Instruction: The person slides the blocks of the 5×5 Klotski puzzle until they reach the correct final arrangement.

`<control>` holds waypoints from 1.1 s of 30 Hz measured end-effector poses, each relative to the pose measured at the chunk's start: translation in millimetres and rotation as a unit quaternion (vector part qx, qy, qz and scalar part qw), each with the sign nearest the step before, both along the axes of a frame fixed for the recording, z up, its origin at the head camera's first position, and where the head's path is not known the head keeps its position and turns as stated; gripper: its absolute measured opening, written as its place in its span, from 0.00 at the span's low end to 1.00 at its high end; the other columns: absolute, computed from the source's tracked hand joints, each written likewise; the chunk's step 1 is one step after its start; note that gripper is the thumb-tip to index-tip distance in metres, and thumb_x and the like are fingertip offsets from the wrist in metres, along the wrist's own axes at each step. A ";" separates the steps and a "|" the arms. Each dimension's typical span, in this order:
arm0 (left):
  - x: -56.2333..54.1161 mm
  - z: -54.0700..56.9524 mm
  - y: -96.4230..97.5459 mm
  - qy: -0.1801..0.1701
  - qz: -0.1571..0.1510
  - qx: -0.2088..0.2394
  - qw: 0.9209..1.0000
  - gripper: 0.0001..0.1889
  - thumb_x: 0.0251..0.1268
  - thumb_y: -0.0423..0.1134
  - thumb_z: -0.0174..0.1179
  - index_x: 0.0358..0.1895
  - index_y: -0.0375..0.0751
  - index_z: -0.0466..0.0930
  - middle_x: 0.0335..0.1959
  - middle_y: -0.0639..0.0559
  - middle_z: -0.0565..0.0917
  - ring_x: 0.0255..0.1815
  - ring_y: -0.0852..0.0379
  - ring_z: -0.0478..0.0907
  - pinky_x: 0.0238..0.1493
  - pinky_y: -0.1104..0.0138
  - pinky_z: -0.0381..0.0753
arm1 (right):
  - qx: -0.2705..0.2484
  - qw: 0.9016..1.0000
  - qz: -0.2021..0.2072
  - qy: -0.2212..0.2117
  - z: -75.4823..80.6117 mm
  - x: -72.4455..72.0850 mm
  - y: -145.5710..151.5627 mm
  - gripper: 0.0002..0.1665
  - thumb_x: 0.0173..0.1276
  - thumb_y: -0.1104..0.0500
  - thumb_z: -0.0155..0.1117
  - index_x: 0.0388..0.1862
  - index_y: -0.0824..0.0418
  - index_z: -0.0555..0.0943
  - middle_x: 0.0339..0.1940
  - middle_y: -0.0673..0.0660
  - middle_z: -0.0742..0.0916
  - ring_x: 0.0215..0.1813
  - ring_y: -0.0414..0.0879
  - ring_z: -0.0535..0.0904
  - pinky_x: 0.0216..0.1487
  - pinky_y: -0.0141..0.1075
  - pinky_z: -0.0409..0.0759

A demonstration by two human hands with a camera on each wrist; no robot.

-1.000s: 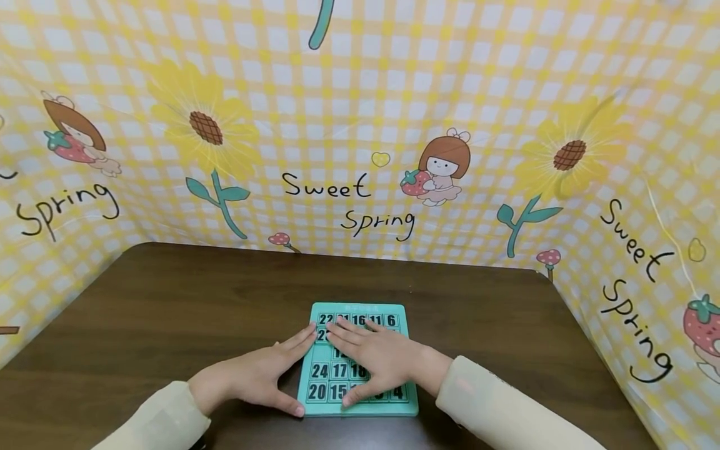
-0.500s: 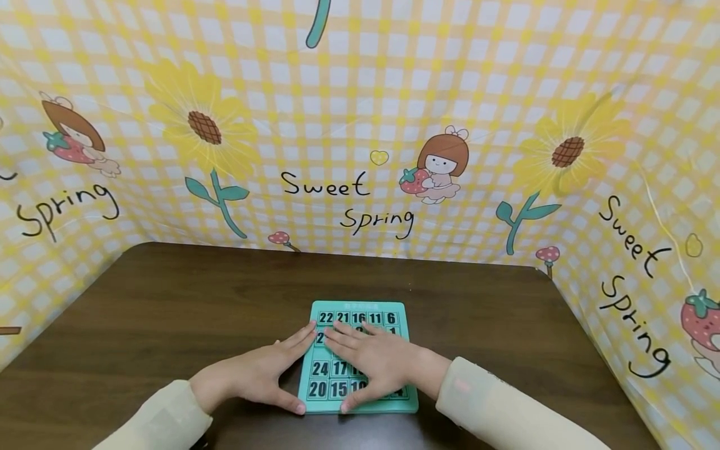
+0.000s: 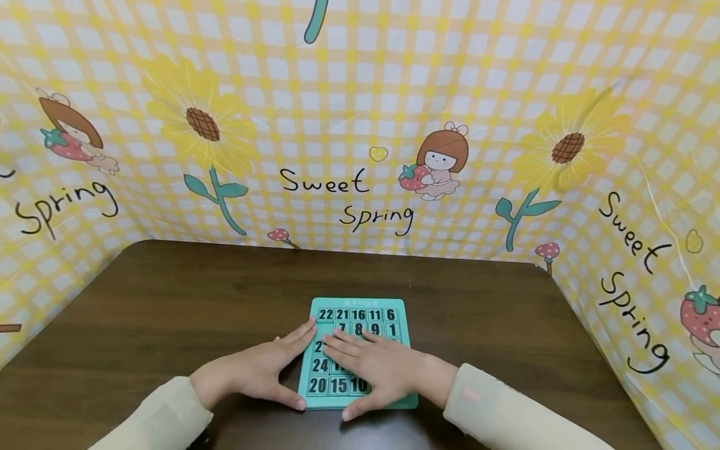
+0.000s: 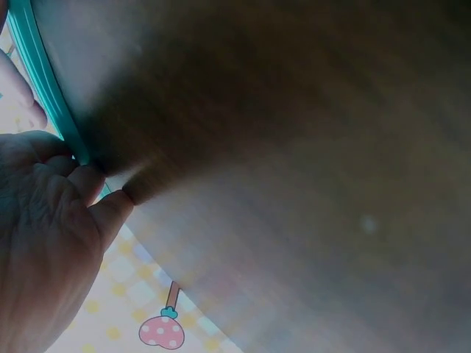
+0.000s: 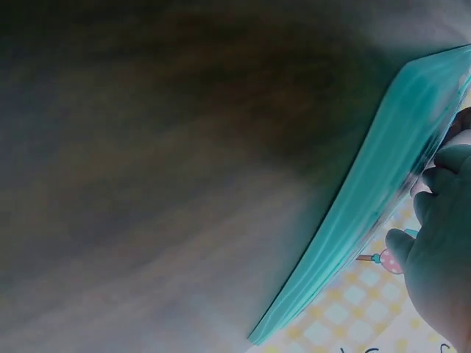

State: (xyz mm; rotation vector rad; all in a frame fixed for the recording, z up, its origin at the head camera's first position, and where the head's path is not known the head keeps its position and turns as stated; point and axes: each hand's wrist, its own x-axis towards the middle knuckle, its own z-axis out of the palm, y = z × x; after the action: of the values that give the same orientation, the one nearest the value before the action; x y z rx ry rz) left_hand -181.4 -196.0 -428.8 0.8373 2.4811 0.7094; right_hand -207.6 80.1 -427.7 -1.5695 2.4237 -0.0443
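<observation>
A teal number slide puzzle (image 3: 360, 315) lies flat on the table, its black-numbered tiles facing up. My left hand (image 3: 255, 370) spans its left side, with fingertips at the upper left edge and thumb at the lower left corner. Over the tiles lies my right hand (image 3: 385, 370), fingers fairly straight, fingertips by the left columns, thumb out past the front edge. It hides several tiles on the right and in the middle. A gap (image 3: 324, 329) shows in the second row, far left. In the right wrist view, the puzzle's side (image 5: 368, 184) runs below the right hand (image 5: 445, 243).
The dark wood table (image 3: 197, 294) stretches around the puzzle on all sides. A yellow checked cloth (image 3: 315, 125) with printed flowers and lettering hangs along the back and both sides of the table.
The tile at the far left of the second row has slid down to the third row, and the gap is now above it. The right hand has shifted slightly toward the person; the left has stayed.
</observation>
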 end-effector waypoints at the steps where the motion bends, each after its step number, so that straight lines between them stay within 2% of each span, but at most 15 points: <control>1: -0.1 0.1 0.2 0.000 0.001 0.000 1.000 0.63 0.52 0.67 0.68 0.80 0.36 0.41 0.83 0.41 0.37 0.82 0.41 0.46 0.72 0.33 0.51 | -0.003 1.000 -0.001 0.000 -0.4 -1.7 0.3 0.58 0.67 0.23 0.47 0.83 0.52 0.41 0.84 0.48 0.45 0.84 0.45 0.38 0.80 0.56 0.53; 11: -0.6 1.7 0.7 -0.002 0.004 -0.006 1.000 0.63 0.52 0.68 0.68 0.81 0.37 0.41 0.83 0.41 0.38 0.82 0.42 0.46 0.73 0.34 0.52 | -0.014 0.999 -0.043 0.001 -1.2 -30.6 -5.7 0.57 0.69 0.24 0.46 0.83 0.53 0.41 0.85 0.50 0.44 0.84 0.47 0.36 0.80 0.57 0.50; 16: -0.3 1.0 0.8 -0.003 0.004 -0.005 1.000 0.63 0.52 0.68 0.67 0.81 0.37 0.41 0.83 0.42 0.37 0.82 0.42 0.46 0.73 0.34 0.52 | -0.008 0.998 -0.061 -0.009 -1.1 -38.1 -10.5 0.57 0.68 0.24 0.46 0.83 0.53 0.41 0.85 0.49 0.44 0.84 0.47 0.35 0.80 0.57 0.49; 24: -0.4 0.4 0.8 -0.005 0.004 -0.003 1.000 0.63 0.53 0.68 0.67 0.81 0.38 0.40 0.83 0.42 0.37 0.82 0.42 0.46 0.73 0.34 0.52 | 0.002 0.998 -0.065 -0.008 -1.8 -37.1 -13.6 0.58 0.68 0.22 0.44 0.83 0.51 0.40 0.84 0.47 0.44 0.84 0.46 0.34 0.81 0.57 0.47; 33: -1.3 -0.8 1.5 -0.003 0.004 -0.004 1.000 0.63 0.52 0.68 0.67 0.81 0.39 0.39 0.83 0.43 0.37 0.81 0.41 0.47 0.73 0.33 0.52 | -0.003 0.999 -0.045 -0.010 1.0 -22.1 -10.7 0.57 0.69 0.24 0.47 0.83 0.53 0.42 0.84 0.49 0.46 0.84 0.47 0.37 0.80 0.59 0.49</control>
State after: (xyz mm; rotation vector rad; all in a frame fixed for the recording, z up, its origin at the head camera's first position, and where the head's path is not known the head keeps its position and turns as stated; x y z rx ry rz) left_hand -182.7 -194.5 -429.6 0.8210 2.4822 0.7032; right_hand -229.8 69.4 -426.7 -1.4547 2.4785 -0.0841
